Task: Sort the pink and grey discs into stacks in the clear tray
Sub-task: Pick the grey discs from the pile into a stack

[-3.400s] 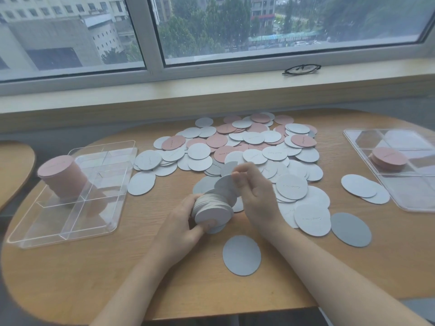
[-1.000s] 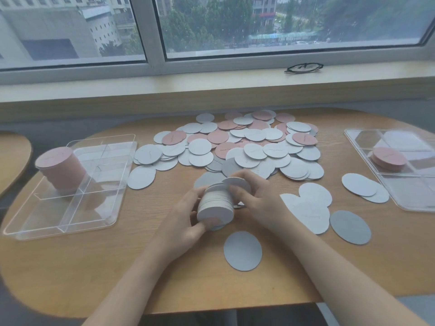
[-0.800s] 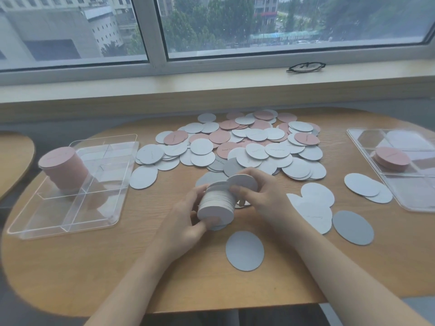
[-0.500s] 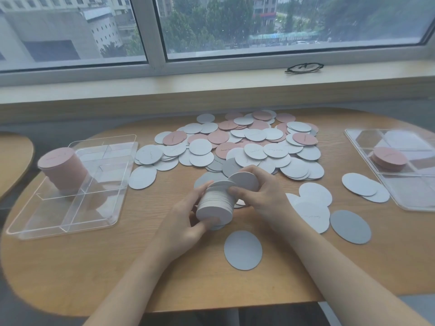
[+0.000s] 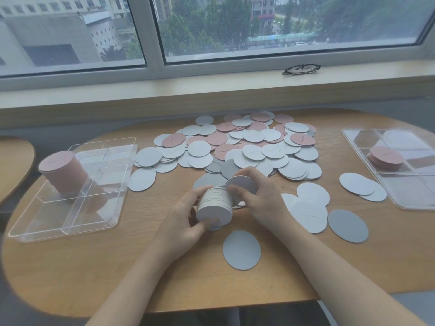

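Above the near centre of the wooden table [image 5: 70, 267], the left hand [image 5: 181, 222] grips a thick stack of grey discs [image 5: 215, 207], tipped on its side, with the thumb across the near face and the fingers curled over the top edge. The right hand [image 5: 261, 198] pinches a single grey disc [image 5: 242, 185] at the far end of that stack, tilted and touching it. Both hands hide the table surface directly beneath the stack.

Behind the hands, a loose heap of pink and grey discs [image 5: 237, 147] spreads across the table, many overlapping. One grey disc [image 5: 242, 250] lies alone on the near side, just before the wrists. To the right of the right forearm lie several pale discs [image 5: 308, 208] that overlap, with a darker grey disc [image 5: 348, 225] beside them, and two more overlapping discs [image 5: 362, 187] near the right-hand tray.

At the left, a clear tray [image 5: 70, 228] with dividers holds a tall stack of pink discs [image 5: 63, 171] in its far-left compartment. At the right edge, a second clear tray [image 5: 404, 198] holds a short stack of pink discs [image 5: 386, 157].

On the window sill [image 5: 188, 85] behind the table rests a pair of glasses [image 5: 301, 68].
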{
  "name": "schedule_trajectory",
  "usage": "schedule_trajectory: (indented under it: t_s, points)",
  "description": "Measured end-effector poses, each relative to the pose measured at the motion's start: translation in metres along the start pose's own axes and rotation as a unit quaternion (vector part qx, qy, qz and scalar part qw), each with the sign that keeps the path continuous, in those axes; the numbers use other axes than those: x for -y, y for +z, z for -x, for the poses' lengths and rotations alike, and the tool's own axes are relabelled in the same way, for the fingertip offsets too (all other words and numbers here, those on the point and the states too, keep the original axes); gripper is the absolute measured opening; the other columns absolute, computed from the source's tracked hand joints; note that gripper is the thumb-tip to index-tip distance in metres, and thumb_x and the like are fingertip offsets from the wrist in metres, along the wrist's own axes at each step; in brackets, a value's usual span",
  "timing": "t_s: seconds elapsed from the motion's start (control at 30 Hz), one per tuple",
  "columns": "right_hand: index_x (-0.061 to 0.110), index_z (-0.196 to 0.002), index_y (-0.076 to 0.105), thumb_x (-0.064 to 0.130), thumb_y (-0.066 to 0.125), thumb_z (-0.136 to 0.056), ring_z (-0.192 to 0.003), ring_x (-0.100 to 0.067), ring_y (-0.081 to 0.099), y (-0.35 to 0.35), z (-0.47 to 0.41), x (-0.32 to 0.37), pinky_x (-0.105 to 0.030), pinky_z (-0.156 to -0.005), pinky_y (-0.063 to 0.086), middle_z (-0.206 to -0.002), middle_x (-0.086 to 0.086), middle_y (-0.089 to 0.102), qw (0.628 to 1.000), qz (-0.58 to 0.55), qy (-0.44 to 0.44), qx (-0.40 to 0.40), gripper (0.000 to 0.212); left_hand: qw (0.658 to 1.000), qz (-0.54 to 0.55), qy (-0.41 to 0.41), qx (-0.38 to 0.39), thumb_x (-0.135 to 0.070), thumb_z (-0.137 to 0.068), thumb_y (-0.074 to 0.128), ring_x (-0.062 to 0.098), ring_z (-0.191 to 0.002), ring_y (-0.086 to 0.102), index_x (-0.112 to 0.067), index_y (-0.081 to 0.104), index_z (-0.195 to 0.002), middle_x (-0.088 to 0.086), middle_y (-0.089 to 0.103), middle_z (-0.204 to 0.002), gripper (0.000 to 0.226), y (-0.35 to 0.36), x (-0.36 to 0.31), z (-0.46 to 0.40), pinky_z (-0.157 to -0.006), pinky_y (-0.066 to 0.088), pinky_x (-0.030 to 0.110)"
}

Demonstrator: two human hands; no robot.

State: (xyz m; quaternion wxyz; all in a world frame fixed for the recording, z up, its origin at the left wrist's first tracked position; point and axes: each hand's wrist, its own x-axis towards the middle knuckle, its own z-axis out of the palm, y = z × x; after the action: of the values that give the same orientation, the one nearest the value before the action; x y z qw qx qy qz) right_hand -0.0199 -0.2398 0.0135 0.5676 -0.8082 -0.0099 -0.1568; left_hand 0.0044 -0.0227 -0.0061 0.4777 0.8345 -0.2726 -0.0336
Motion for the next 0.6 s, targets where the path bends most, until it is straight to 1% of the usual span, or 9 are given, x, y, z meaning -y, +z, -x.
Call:
schedule_trajectory:
  t_s: [0.13,0.17,0.2,0.27,0.3,0.37,0.47,0.53,0.6]
  points:
    - [0.021,-0.097,0.065,0.023,0.069,-0.088,-0.070,-0.018,0.058,-0.001,0.000,-0.001,-0.045,-0.070,0.053,-0.080,-0.005,0.070,0.997,-0.075,0.006,0.023,0.010,1.000,0.003,-0.003,-0.001,-0.029,-0.080,0.075,0.016,-0.101,0.064,-0.044,0.049,-0.139,-0.018,0.063,-0.123,0.066,0.000,0.001,0.000,-0.087,0.056,0.044]
    - [0.022,-0.100,0.065,0.026,0.066,-0.090,-0.072,-0.019,0.060,0.000,0.001,-0.002,-0.044,-0.074,0.053,-0.083,-0.005,0.071,0.996,-0.081,0.007,0.040,0.011,1.000,-0.002,0.000,0.002,-0.028,-0.082,0.076,0.012,-0.106,0.064,-0.043,0.047,-0.142,-0.020,0.062,-0.126,0.068,0.000,0.001,0.001,-0.090,0.056,0.041]
    - [0.023,-0.105,0.065,0.029,0.063,-0.092,-0.077,-0.018,0.062,0.002,0.003,-0.002,-0.036,-0.077,0.054,-0.087,-0.002,0.072,0.996,-0.065,0.005,0.064,0.015,1.000,-0.014,0.004,0.004,-0.028,-0.084,0.076,0.008,-0.112,0.061,-0.042,0.044,-0.145,-0.023,0.060,-0.129,0.071,0.000,0.001,0.001,-0.094,0.054,0.037]
    - [0.029,-0.118,0.063,0.037,0.055,-0.095,-0.090,-0.007,0.061,0.007,0.006,-0.004,-0.019,-0.082,0.047,-0.098,0.009,0.069,0.993,0.023,-0.016,0.119,0.026,0.999,-0.043,0.008,0.007,-0.030,-0.087,0.075,0.001,-0.121,0.057,-0.037,0.038,-0.152,-0.023,0.057,-0.136,0.076,0.000,0.002,0.000,-0.101,0.049,0.033]
    - [0.031,-0.126,0.060,0.041,0.051,-0.096,-0.096,-0.004,0.058,0.010,0.007,-0.004,-0.018,-0.085,0.044,-0.104,0.013,0.067,0.988,0.071,-0.033,0.135,0.032,0.999,-0.044,0.007,0.009,-0.032,-0.087,0.074,0.001,-0.122,0.056,-0.034,0.037,-0.153,-0.021,0.057,-0.137,0.076,0.000,0.002,0.000,-0.102,0.049,0.033]
    - [0.029,-0.137,0.054,0.051,0.043,-0.097,-0.106,-0.005,0.052,0.011,0.005,-0.005,-0.025,-0.096,0.040,-0.115,0.013,0.061,0.980,0.127,-0.069,0.133,0.047,0.999,-0.035,0.007,0.006,-0.033,-0.085,0.072,0.004,-0.118,0.059,-0.033,0.041,-0.150,-0.019,0.059,-0.134,0.072,0.000,0.003,0.000,-0.099,0.051,0.036]
    - [0.025,-0.147,0.044,0.064,0.033,-0.094,-0.123,-0.006,0.043,0.008,0.005,-0.006,-0.026,-0.107,0.031,-0.131,0.010,0.051,0.977,0.150,-0.107,0.108,0.067,0.999,-0.033,0.007,-0.009,-0.034,-0.084,0.073,0.005,-0.105,0.061,-0.034,0.046,-0.143,-0.017,0.063,-0.124,0.065,0.001,0.004,0.000,-0.093,0.053,0.038]
    - [0.025,-0.153,0.032,0.070,0.026,-0.093,-0.135,-0.007,0.034,0.009,0.007,-0.005,-0.024,-0.112,0.022,-0.147,0.011,0.040,0.966,0.182,-0.120,0.138,0.075,0.999,-0.040,0.004,-0.002,-0.043,-0.086,0.069,0.003,-0.113,0.057,-0.036,0.041,-0.144,-0.014,0.059,-0.129,0.065,0.001,0.005,-0.001,-0.099,0.049,0.034]
    - [0.025,-0.158,0.013,0.071,0.025,-0.092,-0.144,-0.009,0.021,0.015,0.009,-0.004,-0.024,-0.116,0.012,-0.159,0.011,0.021,0.945,0.233,-0.125,0.191,0.081,0.996,-0.085,0.016,0.016,-0.057,-0.088,0.060,-0.002,-0.132,0.040,-0.036,0.029,-0.151,-0.016,0.044,-0.146,0.074,0.003,0.007,-0.001,-0.112,0.034,0.023]
